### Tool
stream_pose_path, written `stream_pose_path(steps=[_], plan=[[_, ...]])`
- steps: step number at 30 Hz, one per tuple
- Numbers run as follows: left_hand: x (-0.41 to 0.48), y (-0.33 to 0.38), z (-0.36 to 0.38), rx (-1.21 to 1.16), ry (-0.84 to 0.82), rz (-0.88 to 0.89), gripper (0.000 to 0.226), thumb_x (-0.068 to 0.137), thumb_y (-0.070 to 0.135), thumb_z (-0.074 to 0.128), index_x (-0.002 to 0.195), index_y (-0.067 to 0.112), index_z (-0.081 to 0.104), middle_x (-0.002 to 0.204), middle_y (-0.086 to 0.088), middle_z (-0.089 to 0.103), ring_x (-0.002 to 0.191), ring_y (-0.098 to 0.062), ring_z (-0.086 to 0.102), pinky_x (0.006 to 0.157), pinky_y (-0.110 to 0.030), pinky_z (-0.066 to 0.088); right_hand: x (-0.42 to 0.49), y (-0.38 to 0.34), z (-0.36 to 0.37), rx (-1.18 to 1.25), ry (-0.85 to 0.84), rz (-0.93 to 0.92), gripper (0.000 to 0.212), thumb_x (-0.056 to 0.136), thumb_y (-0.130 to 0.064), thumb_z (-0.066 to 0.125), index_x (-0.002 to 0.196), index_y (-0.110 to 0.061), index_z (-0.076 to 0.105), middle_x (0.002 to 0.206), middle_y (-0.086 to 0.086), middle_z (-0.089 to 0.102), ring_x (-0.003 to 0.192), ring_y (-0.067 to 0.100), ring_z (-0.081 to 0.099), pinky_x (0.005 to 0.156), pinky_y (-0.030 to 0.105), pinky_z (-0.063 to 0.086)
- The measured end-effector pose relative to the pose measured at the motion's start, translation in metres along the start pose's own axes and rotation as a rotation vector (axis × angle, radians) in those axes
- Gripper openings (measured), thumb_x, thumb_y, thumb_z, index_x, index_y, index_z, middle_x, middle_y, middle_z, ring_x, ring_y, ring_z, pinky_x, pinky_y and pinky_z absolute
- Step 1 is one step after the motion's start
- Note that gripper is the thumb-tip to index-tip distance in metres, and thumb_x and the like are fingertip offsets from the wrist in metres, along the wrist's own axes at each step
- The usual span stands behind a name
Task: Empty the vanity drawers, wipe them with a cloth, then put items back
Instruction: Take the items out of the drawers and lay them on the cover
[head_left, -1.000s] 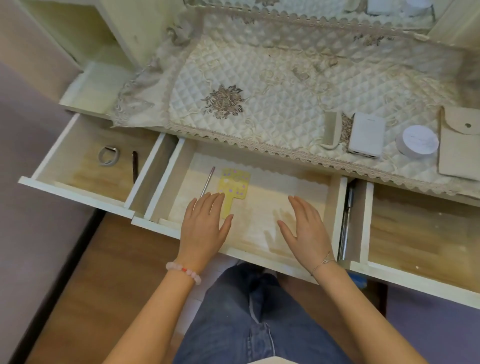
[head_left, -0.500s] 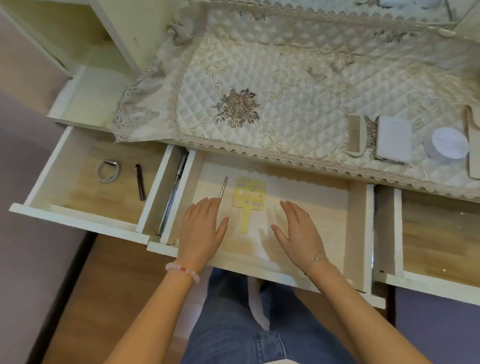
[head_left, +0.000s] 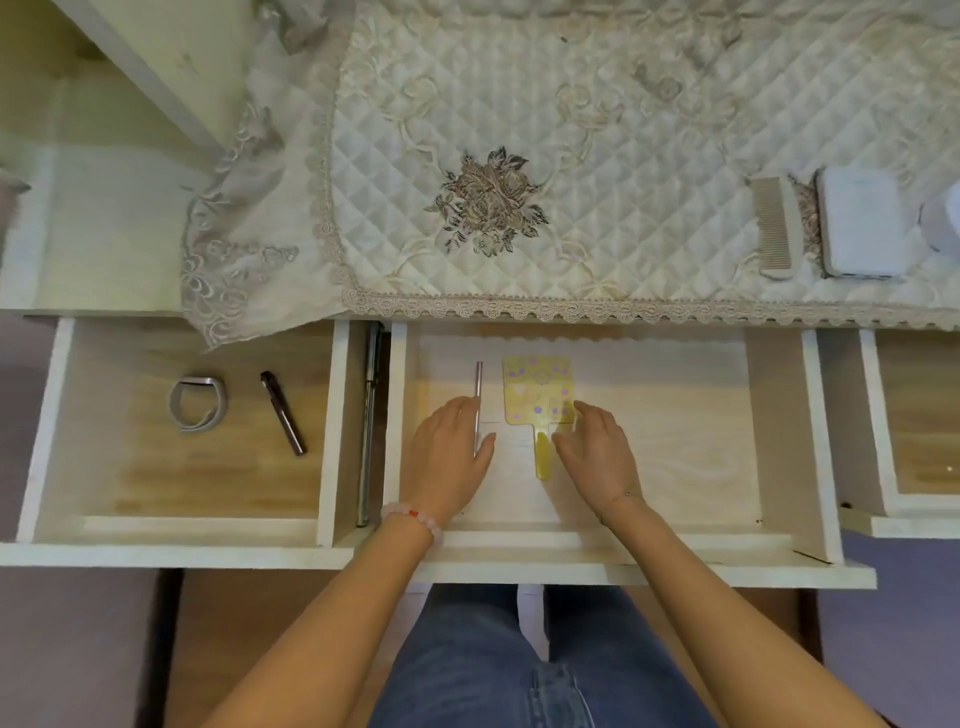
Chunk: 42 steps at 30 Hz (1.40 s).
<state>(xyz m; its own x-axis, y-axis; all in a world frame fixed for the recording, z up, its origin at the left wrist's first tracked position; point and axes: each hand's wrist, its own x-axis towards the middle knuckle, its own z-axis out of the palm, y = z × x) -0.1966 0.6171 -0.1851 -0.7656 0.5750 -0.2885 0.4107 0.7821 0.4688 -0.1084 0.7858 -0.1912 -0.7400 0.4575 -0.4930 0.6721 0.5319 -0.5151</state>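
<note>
Yellow mirror (head_left: 537, 395) lies between hands — left hand (head_left: 448, 457), right hand (head_left: 597, 452).

Beyond both hands, the vanity top (head_left: 119, 223) carries a quilted cover (head_left: 597, 156); on it, far right of the right hand (head_left: 597, 452), lie a comb (head_left: 775, 228) and a white box (head_left: 860, 228).

Three open drawers (head_left: 649, 431), two hands (head_left: 447, 457), one yellow mirror (head_left: 537, 389), one comb (head_left: 775, 228), one wristband (head_left: 198, 402).
</note>
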Motion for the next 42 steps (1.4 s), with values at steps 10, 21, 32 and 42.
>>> stream_pose_path(steps=[10, 21, 32, 42], plan=[[0.012, 0.001, 0.030, -0.205, -0.031, -0.394, 0.037, 0.089, 0.018, 0.056, 0.123, 0.007, 0.048, 0.117, -0.011, 0.051, 0.104, -0.024, 0.050, 0.079, -0.033, 0.043, 0.011, -0.009, 0.038, 0.165, 0.058, 0.320, 0.042, 0.074, -0.032, 0.075, 0.105, -0.011, 0.055, 0.108, 0.005, 0.055, 0.099, 0.022, 0.054, 0.084, 0.033, 0.046], [0.020, 0.000, 0.031, -0.236, 0.035, -0.497, 0.008, 0.087, 0.013, 0.056, 0.093, 0.007, 0.057, 0.097, -0.010, 0.058, 0.087, -0.024, 0.055, 0.066, -0.032, 0.043, 0.019, -0.007, 0.046, 0.099, 0.081, 0.388, 0.025, 0.080, -0.029, 0.063, 0.098, -0.013, 0.057, 0.109, 0.004, 0.055, 0.089, 0.023, 0.058, 0.070, 0.024, 0.034], [0.014, 0.002, 0.028, -0.382, 0.046, -0.498, 0.012, 0.087, 0.009, 0.056, 0.096, 0.004, 0.063, 0.092, -0.009, 0.062, 0.082, -0.020, 0.056, 0.070, -0.028, 0.046, 0.019, -0.006, 0.036, 0.194, 0.047, 0.425, 0.018, 0.077, -0.029, 0.066, 0.089, -0.018, 0.059, 0.095, 0.001, 0.066, 0.090, 0.022, 0.060, 0.072, 0.026, 0.040], [-0.016, 0.014, 0.004, -0.720, 0.092, -0.488, 0.004, 0.089, 0.011, 0.057, 0.091, 0.011, 0.061, 0.083, -0.001, 0.060, 0.079, -0.016, 0.057, 0.070, -0.026, 0.048, 0.006, 0.003, -0.003, 0.718, -0.151, 0.471, 0.027, 0.074, -0.011, 0.076, 0.097, -0.001, 0.065, 0.096, 0.014, 0.065, 0.086, 0.023, 0.059, 0.088, 0.042, 0.051]])
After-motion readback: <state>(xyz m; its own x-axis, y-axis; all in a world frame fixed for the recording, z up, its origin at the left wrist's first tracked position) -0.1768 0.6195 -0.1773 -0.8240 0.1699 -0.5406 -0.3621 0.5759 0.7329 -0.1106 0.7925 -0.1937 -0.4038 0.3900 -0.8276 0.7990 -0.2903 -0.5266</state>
